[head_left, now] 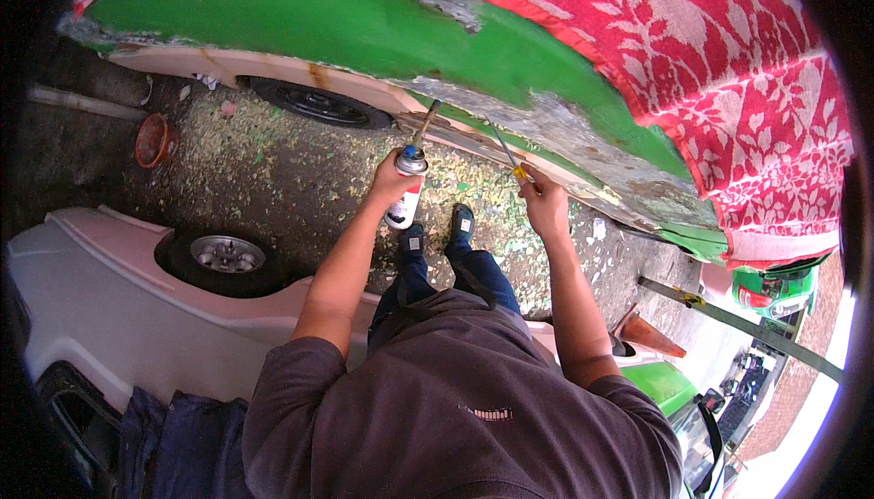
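We hold a gas torch canister (pixel 405 191) in our left hand (pixel 391 180), the grip closed around its white and red body, with the brass nozzle (pixel 424 124) angled up toward the lower edge of the green car panel (pixel 364 35) in front of us. Our right hand (pixel 543 203) is closed on the yellow handle of a thin scraper (pixel 506 149), whose metal blade slants up and touches the bare grey patch (pixel 564 130) where the green paint is gone. The two tools point at the panel just beside each other. A red and white patterned towel (pixel 728 71) lies draped over the top of the panel. Below the panel we see a black tyre (pixel 319 103), and the ground (pixel 273 171) is littered with pale paint flakes. Our dark shoes (pixel 437 230) stand between the hands. To our left sits a pale pink car body (pixel 109 290) with a wheel (pixel 223 258), and an orange bowl (pixel 153 141) rests on the ground well apart.
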Action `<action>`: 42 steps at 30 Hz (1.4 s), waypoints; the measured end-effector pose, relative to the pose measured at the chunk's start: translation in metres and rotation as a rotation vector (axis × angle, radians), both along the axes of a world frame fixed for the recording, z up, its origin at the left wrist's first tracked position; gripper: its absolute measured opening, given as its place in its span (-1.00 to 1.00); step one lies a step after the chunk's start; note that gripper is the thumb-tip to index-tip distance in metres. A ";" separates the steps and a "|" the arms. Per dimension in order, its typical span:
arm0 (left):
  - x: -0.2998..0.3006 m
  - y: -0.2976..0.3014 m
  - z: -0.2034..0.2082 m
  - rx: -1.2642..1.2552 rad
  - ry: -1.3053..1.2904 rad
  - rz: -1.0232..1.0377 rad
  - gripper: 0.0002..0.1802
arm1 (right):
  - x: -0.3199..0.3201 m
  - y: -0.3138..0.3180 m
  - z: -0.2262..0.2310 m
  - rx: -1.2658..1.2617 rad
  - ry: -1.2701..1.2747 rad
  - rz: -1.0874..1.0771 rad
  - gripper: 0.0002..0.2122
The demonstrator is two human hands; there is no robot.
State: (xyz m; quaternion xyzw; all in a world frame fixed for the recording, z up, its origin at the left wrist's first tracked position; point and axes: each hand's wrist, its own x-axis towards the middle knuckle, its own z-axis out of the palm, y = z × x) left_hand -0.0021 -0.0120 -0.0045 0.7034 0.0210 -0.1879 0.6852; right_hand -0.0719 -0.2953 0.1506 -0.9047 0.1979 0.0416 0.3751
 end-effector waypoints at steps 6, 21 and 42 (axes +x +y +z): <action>0.001 -0.006 -0.009 -0.008 -0.007 -0.034 -0.42 | 0.003 0.003 0.004 -0.019 0.018 0.029 -0.67; -0.019 0.032 0.006 0.085 -0.069 -0.003 -0.29 | 0.056 0.029 -0.015 -0.188 -0.042 0.290 -0.70; -0.054 0.045 0.030 0.201 -0.097 -0.062 -0.21 | 0.051 0.045 -0.041 -0.291 -0.154 0.244 -0.76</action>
